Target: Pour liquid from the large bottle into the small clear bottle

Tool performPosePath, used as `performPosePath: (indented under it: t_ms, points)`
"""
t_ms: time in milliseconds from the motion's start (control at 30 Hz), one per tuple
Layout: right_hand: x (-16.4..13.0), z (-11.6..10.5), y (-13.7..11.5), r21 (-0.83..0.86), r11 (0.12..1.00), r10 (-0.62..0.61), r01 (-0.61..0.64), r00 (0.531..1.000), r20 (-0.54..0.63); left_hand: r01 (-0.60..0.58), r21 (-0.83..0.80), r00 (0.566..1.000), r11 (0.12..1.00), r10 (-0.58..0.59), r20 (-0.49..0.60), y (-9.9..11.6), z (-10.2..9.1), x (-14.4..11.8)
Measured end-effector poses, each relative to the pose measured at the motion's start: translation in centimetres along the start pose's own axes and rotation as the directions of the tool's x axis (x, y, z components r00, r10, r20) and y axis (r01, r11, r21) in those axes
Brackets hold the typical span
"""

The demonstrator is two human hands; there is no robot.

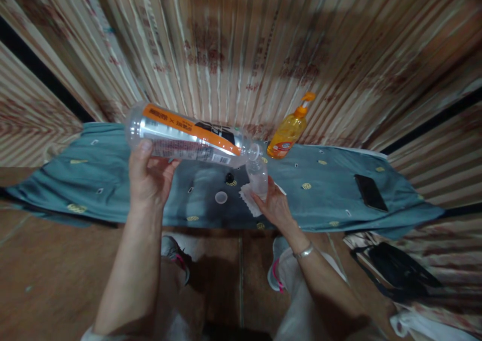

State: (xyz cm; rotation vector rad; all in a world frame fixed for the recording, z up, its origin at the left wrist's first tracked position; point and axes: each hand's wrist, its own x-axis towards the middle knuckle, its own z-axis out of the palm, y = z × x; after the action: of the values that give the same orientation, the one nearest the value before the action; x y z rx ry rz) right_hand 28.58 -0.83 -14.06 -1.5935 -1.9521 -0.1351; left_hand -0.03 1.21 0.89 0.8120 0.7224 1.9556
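Left hand (151,178) grips large bottle (184,137) near its base

The bottle is tilted onto its side. Right hand (276,203) holds a small clear bottle (258,176) at its mouth; whether the rims touch is hard to tell. On the large bottle's near side lie a black cap (229,178) and a whitish lid (221,197); to its right, an orange pump bottle (288,134), then a phone (371,193).

Phone (371,192) (on cloth (327,198)) right of small bottle (258,176)
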Motion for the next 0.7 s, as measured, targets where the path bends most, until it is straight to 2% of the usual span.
performPosePath:
  t_ms: [700]
  points:
    - [-0.03,0.18,0.05,0.018,1.000,-0.013,0.014,1.000,-0.025,0.006,-0.032,0.998,0.999,-0.008,-0.062,-0.03,-0.07,-0.07]
